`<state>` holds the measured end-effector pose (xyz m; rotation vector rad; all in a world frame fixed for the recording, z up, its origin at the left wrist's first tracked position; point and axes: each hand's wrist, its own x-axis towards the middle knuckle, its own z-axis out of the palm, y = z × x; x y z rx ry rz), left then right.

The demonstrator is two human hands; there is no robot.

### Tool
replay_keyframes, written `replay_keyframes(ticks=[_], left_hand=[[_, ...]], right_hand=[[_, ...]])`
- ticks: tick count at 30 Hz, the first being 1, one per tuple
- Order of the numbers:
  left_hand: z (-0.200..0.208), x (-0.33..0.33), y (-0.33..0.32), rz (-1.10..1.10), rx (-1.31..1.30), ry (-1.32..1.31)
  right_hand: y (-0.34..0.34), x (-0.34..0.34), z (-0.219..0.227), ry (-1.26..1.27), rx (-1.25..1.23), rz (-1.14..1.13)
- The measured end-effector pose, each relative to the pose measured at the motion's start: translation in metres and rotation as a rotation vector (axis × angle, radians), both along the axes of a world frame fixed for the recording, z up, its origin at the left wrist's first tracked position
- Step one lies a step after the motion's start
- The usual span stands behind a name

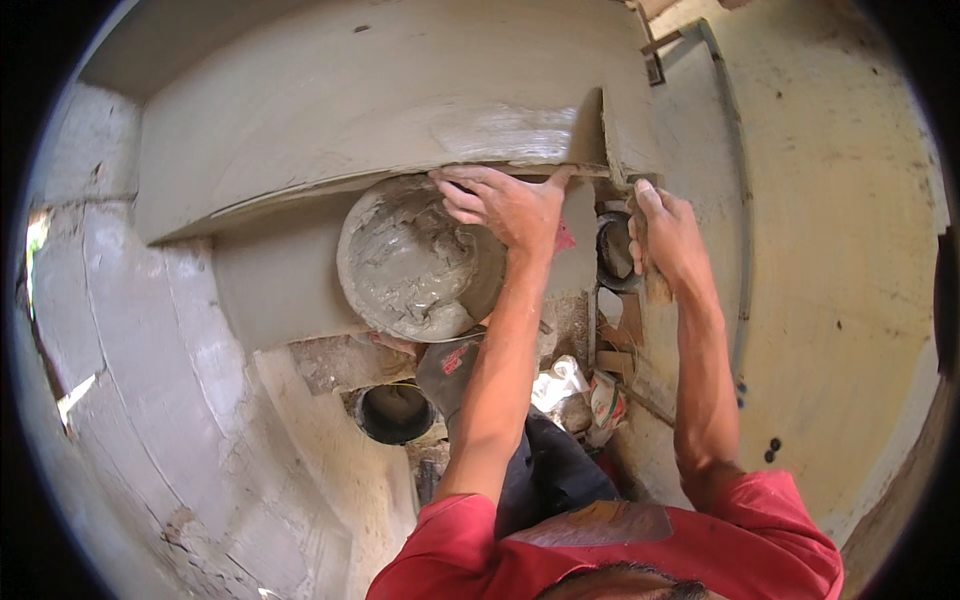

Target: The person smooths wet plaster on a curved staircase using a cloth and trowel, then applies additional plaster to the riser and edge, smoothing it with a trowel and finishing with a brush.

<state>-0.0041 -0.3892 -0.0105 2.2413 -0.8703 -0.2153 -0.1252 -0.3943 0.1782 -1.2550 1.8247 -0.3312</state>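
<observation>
My left hand (pixel 512 208) is over the right rim of a round basin (pixel 345 250) filled with wet grey mortar (pixel 415 260). Its thumb stretches right and its fingers point left, touching the front edge of a smooth grey plastered slab (pixel 360 110). Wet, shiny plaster lies just beyond these fingers. My right hand (pixel 668 235) is closed at the slab's right corner, beside a raised plastered edge (pixel 625 135). A narrow wood-coloured piece (pixel 657 288) shows below its palm; the hand hides the rest of it.
A dark bucket (pixel 395 413) with grey material stands low, left of my legs. Near my right hand is a small dark container (pixel 618 252). Bags and debris (pixel 590 395) lie below it. Plastered walls rise at left and a pale yellowish panel (pixel 830 250) at right.
</observation>
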Motion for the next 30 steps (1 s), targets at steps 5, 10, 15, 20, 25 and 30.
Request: replay_keyframes(ticks=[5, 10, 15, 20, 25, 30], left_hand=[[0.012, 0.004, 0.006, 0.007, 0.015, 0.092], [0.034, 0.005, 0.011, -0.014, 0.127, 0.201], [0.041, 0.005, 0.014, 0.064, 0.034, 0.143], [0.043, 0.011, 0.024, 0.064, 0.025, 0.088], [0.037, 0.018, 0.034, 0.032, -0.028, 0.116], [0.004, 0.010, 0.032, -0.062, -0.123, 0.195]], right_hand=[[0.024, 0.077, -0.023, -0.150, -0.002, 0.273], [0.041, 0.156, -0.032, -0.001, -0.300, 0.788], [0.049, 0.214, -0.048, 0.158, -0.521, 1.030], [0.050, 0.210, -0.057, 0.285, -0.475, 1.072], [0.069, 0.162, -0.021, 0.332, -0.725, 1.172], [0.045, 0.201, -0.016, 0.443, -0.490, 1.134]])
